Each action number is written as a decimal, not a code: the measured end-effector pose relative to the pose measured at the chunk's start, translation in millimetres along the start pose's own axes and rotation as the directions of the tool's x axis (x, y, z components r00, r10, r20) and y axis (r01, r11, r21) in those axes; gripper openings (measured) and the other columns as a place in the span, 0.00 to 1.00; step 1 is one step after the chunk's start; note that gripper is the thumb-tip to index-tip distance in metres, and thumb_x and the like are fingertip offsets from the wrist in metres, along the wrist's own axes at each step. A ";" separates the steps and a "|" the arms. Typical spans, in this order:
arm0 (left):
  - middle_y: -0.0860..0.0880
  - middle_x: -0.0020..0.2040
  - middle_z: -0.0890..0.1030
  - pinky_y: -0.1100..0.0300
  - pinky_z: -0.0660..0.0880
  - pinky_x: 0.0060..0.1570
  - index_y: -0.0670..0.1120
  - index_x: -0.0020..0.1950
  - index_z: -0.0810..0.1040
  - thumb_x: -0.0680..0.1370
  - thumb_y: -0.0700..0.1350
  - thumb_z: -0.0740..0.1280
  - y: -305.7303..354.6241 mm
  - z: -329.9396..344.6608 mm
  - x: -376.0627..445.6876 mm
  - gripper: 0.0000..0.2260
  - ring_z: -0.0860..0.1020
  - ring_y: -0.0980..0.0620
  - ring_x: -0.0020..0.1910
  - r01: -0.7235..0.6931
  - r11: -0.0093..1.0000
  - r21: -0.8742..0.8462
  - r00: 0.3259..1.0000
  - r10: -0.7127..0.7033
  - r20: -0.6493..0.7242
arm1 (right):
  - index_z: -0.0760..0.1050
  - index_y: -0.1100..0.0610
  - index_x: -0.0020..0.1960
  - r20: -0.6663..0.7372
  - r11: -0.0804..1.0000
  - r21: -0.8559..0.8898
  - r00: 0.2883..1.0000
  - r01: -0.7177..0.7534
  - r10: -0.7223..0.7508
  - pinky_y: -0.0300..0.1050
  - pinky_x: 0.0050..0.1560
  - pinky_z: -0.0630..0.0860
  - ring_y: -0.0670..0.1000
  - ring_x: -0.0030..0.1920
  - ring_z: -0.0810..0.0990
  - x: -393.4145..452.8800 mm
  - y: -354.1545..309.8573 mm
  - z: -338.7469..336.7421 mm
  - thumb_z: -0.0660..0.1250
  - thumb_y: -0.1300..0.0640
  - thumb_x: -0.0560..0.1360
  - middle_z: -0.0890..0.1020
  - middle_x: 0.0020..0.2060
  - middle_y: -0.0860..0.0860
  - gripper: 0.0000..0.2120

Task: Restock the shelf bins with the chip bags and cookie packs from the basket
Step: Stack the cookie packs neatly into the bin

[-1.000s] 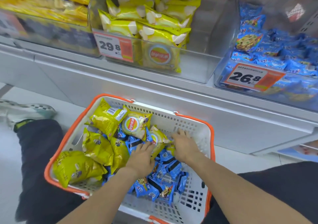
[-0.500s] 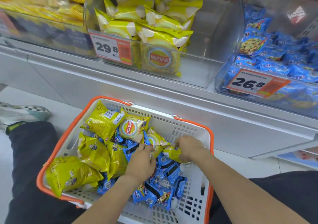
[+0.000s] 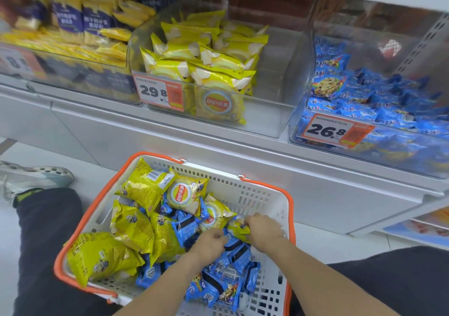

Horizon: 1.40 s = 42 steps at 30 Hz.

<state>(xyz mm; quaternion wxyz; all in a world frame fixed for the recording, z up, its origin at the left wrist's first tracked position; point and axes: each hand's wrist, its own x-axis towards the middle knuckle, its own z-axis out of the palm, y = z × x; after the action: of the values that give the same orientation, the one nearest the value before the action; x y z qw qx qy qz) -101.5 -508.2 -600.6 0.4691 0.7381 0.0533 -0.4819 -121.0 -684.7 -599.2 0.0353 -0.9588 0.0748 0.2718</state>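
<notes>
Two hands are inside the basket [image 3: 257, 194], which stands on the floor in front of the shelf. The right hand [image 3: 263, 230] has its fingers curled around a small yellow chip bag [image 3: 239, 229] at the far right part of the pile and grips its edge. The left hand [image 3: 210, 241] lies just beside it, to the left, with the fingers bent down onto the blue cookie packs [image 3: 223, 284]; I cannot tell if it really holds one or only presses on them.

More chip bags [image 3: 136, 228] fill the left and far side of the basket, and the cookie packs lie in the middle and near part, partly under the bags.

On the shelf above, the middle bin [image 3: 274, 119] is clear and holds yellow chip bags on its left side, with a price tag [image 3: 158, 91] reading 29.8 on the front. The right bin [image 3: 303, 111] holds blue cookie packs and carries a tag [image 3: 336, 132] reading 26.8. A third bin [image 3: 73, 80] at the far left holds dark blue and yellow packs, blurred.

The person's legs in dark trousers are on both sides of the basket, and a shoe [image 3: 29, 177] is at the left.
</notes>
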 end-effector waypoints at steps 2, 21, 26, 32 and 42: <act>0.40 0.51 0.76 0.54 0.78 0.45 0.48 0.58 0.67 0.81 0.53 0.63 7.3 3.8 -4.5 0.12 0.79 0.47 0.42 0.091 0.960 -0.265 0.996 -0.084 0.038 | 0.76 0.55 0.62 0.024 1.000 0.026 1.000 0.015 -0.015 0.50 0.55 0.77 0.58 0.56 0.80 -1.2 2.0 -18.3 0.66 0.60 0.75 0.79 0.58 0.56 0.16; 0.41 0.58 0.80 0.40 0.80 0.51 0.46 0.67 0.73 0.71 0.33 0.76 68.5 -35.1 -66.7 0.27 0.84 0.38 0.49 -0.319 0.841 -0.436 0.948 0.286 -0.142 | 0.73 0.46 0.61 -0.179 0.817 0.550 0.980 0.172 -0.086 0.41 0.55 0.74 0.46 0.55 0.77 -55.9 42.0 -167.8 0.79 0.38 0.63 0.77 0.57 0.45 0.30; 0.44 0.56 0.83 0.40 0.77 0.59 0.50 0.68 0.74 0.66 0.39 0.78 89.2 -48.1 -90.7 0.32 0.81 0.42 0.57 -0.530 0.780 -0.332 0.846 0.511 -0.151 | 0.70 0.45 0.67 -0.078 0.599 0.784 0.983 0.164 -0.167 0.48 0.49 0.82 0.47 0.48 0.81 -66.5 38.2 -178.9 0.82 0.42 0.61 0.78 0.59 0.48 0.39; 0.46 0.60 0.82 0.52 0.81 0.51 0.45 0.67 0.74 0.70 0.41 0.77 118.5 -62.9 -111.9 0.27 0.82 0.43 0.57 -0.636 0.748 -0.190 0.769 0.636 -0.071 | 0.79 0.56 0.48 -0.311 0.486 0.788 0.925 0.379 -0.218 0.59 0.45 0.80 0.55 0.39 0.82 -77.9 36.0 -201.5 0.86 0.50 0.58 0.84 0.41 0.57 0.24; 0.52 0.54 0.85 0.50 0.80 0.54 0.48 0.59 0.77 0.71 0.50 0.77 183.6 -86.9 -129.3 0.19 0.84 0.51 0.52 -0.802 0.572 0.172 0.547 0.819 -0.170 | 0.76 0.45 0.55 -0.660 0.342 0.694 0.750 0.634 -0.053 0.59 0.44 0.82 0.57 0.42 0.83 -105.7 28.2 -245.6 0.84 0.47 0.53 0.85 0.43 0.51 0.33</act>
<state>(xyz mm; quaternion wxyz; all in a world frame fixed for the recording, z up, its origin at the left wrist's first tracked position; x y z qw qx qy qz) -15.1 -497.0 -376.2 0.6012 0.7466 -0.2569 -0.1234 -87.8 -726.1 -335.6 0.5742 -0.8124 -0.0023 -0.1012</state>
